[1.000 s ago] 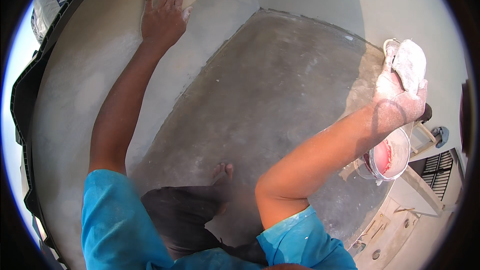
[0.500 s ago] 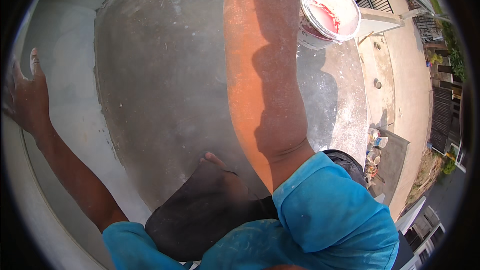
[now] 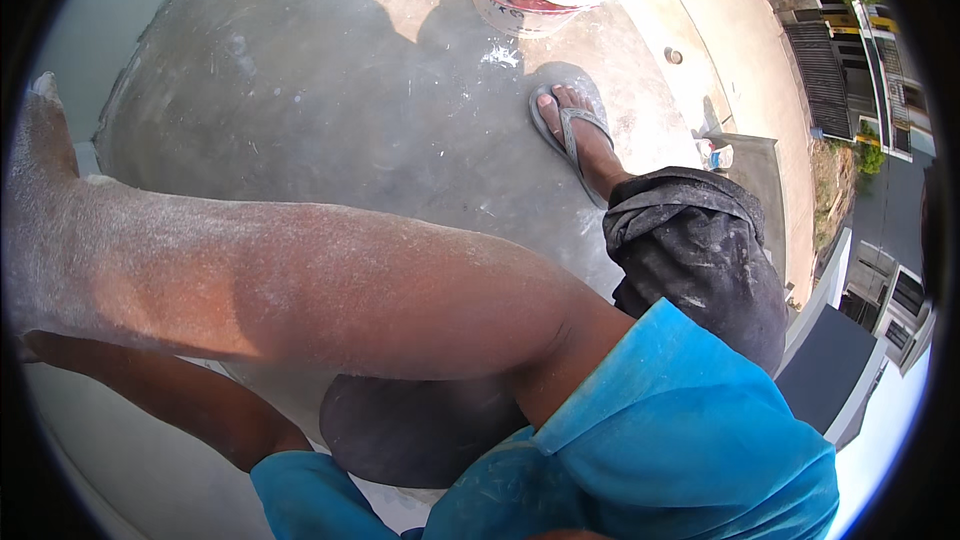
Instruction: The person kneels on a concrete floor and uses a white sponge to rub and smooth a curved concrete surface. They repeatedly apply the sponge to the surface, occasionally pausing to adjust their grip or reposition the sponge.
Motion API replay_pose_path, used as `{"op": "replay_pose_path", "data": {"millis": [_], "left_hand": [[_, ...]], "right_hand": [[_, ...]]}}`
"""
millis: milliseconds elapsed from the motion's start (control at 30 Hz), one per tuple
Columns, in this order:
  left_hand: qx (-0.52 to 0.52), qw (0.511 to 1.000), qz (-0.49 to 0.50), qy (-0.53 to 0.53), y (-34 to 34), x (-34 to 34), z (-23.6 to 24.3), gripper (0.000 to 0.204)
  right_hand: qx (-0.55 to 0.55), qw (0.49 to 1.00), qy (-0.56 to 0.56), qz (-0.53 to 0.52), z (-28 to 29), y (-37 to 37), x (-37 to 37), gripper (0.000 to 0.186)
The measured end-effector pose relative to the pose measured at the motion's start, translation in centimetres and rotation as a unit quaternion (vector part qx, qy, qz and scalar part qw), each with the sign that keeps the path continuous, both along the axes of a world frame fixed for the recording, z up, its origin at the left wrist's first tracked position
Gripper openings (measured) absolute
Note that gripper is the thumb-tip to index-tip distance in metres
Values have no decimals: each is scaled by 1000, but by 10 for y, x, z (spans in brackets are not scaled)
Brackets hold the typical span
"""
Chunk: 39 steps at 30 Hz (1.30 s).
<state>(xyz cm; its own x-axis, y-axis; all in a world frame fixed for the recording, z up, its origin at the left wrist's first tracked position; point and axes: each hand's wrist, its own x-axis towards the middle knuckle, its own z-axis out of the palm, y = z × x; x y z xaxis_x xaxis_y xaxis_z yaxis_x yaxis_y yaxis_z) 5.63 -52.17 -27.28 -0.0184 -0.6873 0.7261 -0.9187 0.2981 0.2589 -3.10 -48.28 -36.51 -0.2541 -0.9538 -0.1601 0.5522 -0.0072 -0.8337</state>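
Can't tell your grip: right hand (image 3: 42, 205) at frame's left edge, left hand hidden; bucket (image 3: 500, 2) near foot (image 3: 592, 145), likely for reach.

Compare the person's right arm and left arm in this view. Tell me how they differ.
The right arm looks dusty white, while the left arm shows little dust. The right arm fills much more of the picture; the left arm appears smaller and lower. The right arm catches a sunlit patch; the left arm lies in shade. Both come out of blue sleeves and extend toward the picture's left edge.
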Motion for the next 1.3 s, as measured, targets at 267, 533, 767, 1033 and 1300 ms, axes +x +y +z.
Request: {"op": "replay_pose_path", "data": {"millis": [267, 533, 767, 1033, 1300], "left_hand": [[543, 806, -149, 183, 4, -144, -102, 63], [592, 710, -234, 302, 12, -345, -190, 84], [614, 713, -100, 324, -8, -397, -183, 63], [524, 665, -107, 521, -95, -391, -100, 68], [426, 736, -195, 489, -241, -362, -28, 55]], "right_hand": [[46, 996, 38, 70, -25, -22, -40, 60], [51, 987, 43, 149, -25, -52, -104, 60], [45, 979, 31, 199, -21, -77, -157, 60], [46, 977, 30, 208, -25, -103, -200, 60], [29, 976, 27, 214, -12, -126, -205, 60]]}}
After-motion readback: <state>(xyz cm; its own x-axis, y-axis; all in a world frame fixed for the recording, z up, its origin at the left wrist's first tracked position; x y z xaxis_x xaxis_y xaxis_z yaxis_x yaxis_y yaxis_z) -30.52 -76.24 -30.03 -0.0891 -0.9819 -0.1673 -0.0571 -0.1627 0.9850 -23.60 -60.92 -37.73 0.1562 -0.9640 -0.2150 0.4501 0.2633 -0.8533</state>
